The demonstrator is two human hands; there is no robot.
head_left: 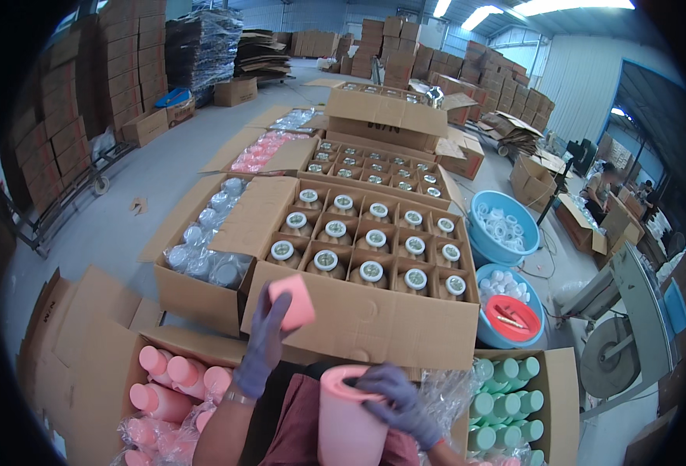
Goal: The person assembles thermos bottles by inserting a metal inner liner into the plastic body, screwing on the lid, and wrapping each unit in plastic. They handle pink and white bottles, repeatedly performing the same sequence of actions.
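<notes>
My left hand [262, 342] grips pink plastic cup [296, 300] by brown cardboard carton [374, 334], near-left corner; right hand [399, 400], pink plastic cylinder [349, 435]. Likely fitting; next needs alignment.

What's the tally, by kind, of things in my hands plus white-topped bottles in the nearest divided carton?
Small pink piece: 1
Pink container: 1
White-topped bottles: 15
Total: 17

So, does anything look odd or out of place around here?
One small thing: a brown scrap lies loose on the grey floor at left, like stray litter. Otherwise, little stands out: the white-rimmed jars sit neatly in the divided carton, and the pink container that the right hand touches shows no visible damage.
</notes>
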